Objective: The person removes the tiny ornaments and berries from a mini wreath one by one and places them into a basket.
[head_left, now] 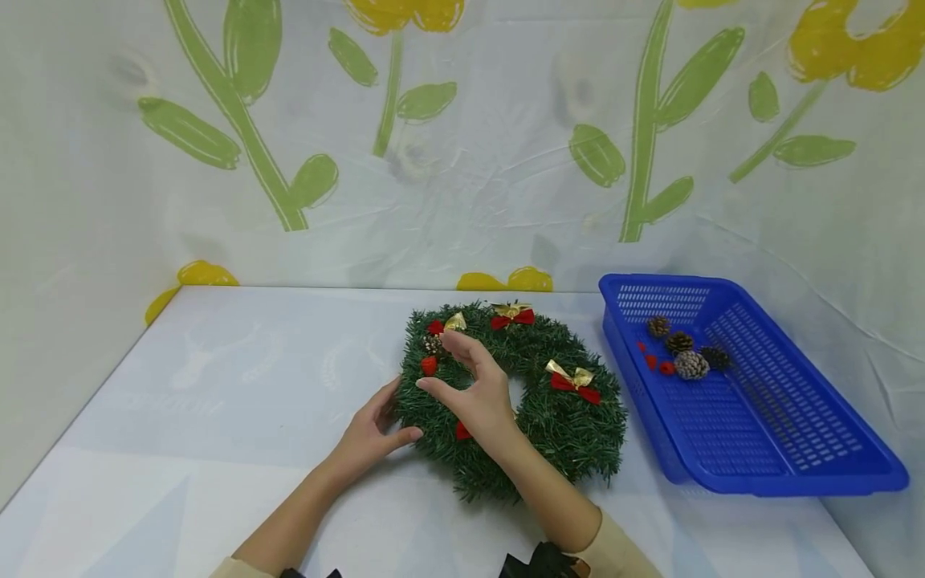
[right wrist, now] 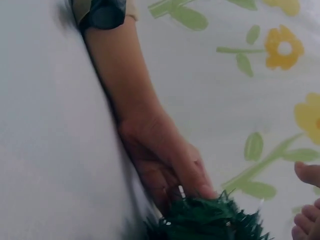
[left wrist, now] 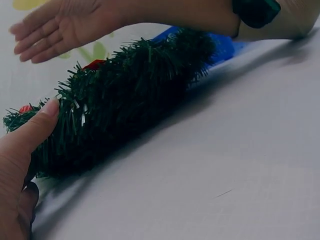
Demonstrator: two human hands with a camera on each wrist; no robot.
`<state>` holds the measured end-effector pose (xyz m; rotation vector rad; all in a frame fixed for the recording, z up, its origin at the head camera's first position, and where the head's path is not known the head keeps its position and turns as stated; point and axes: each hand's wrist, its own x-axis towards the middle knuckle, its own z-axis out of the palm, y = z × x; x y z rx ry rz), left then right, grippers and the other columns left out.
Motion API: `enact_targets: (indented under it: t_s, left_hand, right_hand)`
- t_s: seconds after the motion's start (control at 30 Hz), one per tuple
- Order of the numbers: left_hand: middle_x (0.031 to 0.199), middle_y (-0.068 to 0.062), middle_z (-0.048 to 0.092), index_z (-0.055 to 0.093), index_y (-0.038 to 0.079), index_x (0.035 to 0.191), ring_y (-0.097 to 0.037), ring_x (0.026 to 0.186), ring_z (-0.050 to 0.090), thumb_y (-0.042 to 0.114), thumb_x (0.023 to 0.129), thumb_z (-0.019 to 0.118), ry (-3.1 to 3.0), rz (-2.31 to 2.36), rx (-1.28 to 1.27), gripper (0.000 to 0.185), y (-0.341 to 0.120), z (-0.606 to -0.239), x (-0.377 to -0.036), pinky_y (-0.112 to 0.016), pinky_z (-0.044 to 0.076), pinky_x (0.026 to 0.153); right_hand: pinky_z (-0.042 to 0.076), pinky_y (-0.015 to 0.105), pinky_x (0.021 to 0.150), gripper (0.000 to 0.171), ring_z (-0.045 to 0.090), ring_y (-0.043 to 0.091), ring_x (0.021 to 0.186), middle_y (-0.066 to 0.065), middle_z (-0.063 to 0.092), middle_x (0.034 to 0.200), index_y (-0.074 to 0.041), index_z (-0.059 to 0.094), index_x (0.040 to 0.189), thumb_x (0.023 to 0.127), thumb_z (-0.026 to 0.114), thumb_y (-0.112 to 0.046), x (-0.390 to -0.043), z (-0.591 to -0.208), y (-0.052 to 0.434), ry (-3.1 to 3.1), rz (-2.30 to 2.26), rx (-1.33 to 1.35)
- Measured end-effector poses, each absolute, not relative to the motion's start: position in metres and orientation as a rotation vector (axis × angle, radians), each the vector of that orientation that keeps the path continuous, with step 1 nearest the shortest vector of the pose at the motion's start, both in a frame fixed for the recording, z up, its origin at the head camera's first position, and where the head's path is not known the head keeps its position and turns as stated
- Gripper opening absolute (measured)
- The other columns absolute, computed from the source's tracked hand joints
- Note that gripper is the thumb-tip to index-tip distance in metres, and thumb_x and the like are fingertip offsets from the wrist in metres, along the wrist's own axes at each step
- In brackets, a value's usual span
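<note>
A green tinsel wreath (head_left: 556,417) lies flat on the white table, trimmed with red-and-gold bows (head_left: 574,379), a gold bell (head_left: 455,323), red berries (head_left: 429,365) and a small pine cone (head_left: 432,343). My left hand (head_left: 401,413) grips the wreath's left rim, thumb against its near side. In the left wrist view the thumb (left wrist: 37,132) presses into the wreath (left wrist: 125,100). My right hand (head_left: 442,363) hovers over the wreath's upper left, thumb and forefinger spread apart, holding nothing. The right wrist view shows the left hand (right wrist: 165,165) curled on the wreath's edge (right wrist: 210,220).
A blue slotted basket (head_left: 795,482) stands to the right of the wreath, holding several pine cones (head_left: 691,364) and a few red berries (head_left: 661,365). A flower-printed cloth backs the table on three sides. Bare white tabletop (head_left: 238,385) lies to the left.
</note>
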<state>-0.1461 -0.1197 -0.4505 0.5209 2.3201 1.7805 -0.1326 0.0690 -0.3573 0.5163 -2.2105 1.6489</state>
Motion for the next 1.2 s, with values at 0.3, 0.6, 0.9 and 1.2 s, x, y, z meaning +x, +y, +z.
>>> enact_targets:
  t_s: [0.3, 0.6, 0.9, 1.2]
  left_hand:
    - [0.152, -0.02, 0.027, 0.022, 0.005, 0.15, -0.039, 0.137, 0.03, 0.02, 0.084, 0.073, 2.315, 1.781, 0.514, 0.085, -0.119, -0.451, -0.146, -0.053, 0.031, 0.111]
    - [0.152, -0.021, 0.027, 0.023, 0.005, 0.15, -0.039, 0.137, 0.03, 0.02, 0.084, 0.073, 2.314, 1.788, 0.531, 0.085, -0.119, -0.452, -0.146, -0.053, 0.031, 0.111]
    - [0.152, -0.02, 0.027, 0.022, 0.004, 0.15, -0.039, 0.137, 0.03, 0.02, 0.084, 0.074, 2.306, 1.801, 0.535, 0.086, -0.119, -0.452, -0.146, -0.053, 0.03, 0.111]
    - [0.151, -0.022, 0.028, 0.021, 0.004, 0.15, -0.04, 0.135, 0.033, 0.019, 0.084, 0.074, 2.307, 1.81, 0.551, 0.086, -0.119, -0.453, -0.146, -0.055, 0.032, 0.11]
  right_hand:
    - [0.043, 0.044, 0.105, 0.062, 0.052, 0.025, 0.122, 0.012, 0.057, 0.131, -0.004, 0.051, 0.132, 0.077, 0.079, -0.015, -0.145, -0.371, 0.067, -2.334, 1.628, 0.425]
    - [0.044, 0.046, 0.103, 0.059, 0.052, 0.027, 0.121, 0.011, 0.057, 0.131, -0.002, 0.052, 0.131, 0.078, 0.078, -0.013, -0.15, -0.382, 0.065, -2.394, 1.577, 0.454]
    - [0.051, 0.045, 0.092, 0.052, 0.056, 0.027, 0.111, 0.01, 0.059, 0.125, -0.007, 0.055, 0.13, 0.081, 0.075, -0.009, -0.153, -0.391, 0.063, -2.508, 1.451, 0.44]
    - [0.051, 0.041, 0.091, 0.044, 0.057, 0.025, 0.107, 0.01, 0.06, 0.119, -0.003, 0.058, 0.123, 0.082, 0.074, -0.008, -0.155, -0.396, 0.062, -2.479, 1.393, 0.457]
